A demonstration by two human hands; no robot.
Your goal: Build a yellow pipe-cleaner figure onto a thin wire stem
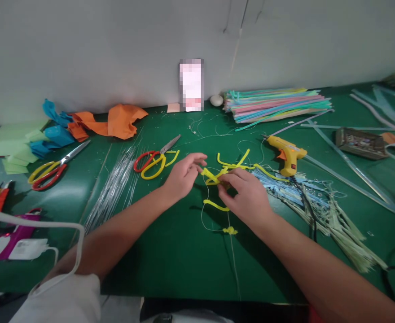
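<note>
A bent yellow pipe cleaner (212, 176) is stretched between both hands above the green table. My left hand (184, 174) pinches its left end with thumb and fingers. My right hand (243, 193) grips the other end, its fingertips partly hiding it. Beyond the hands lie more cut yellow pipe cleaner pieces (241, 160). Nearer me, a thin pale thread (233, 260) runs down the table, with a small yellow knotted piece (230, 230) on it. Another curved yellow piece (216, 205) rests just left of my right wrist.
Red-and-yellow scissors (150, 167) lie left of the hands, beside clear thin strands (115, 184). To the right are a yellow glue gun (287, 154), blue and green tassels (339, 220) and a small box (361, 142). A pipe cleaner bundle (278, 105) and a phone (191, 85) line the wall.
</note>
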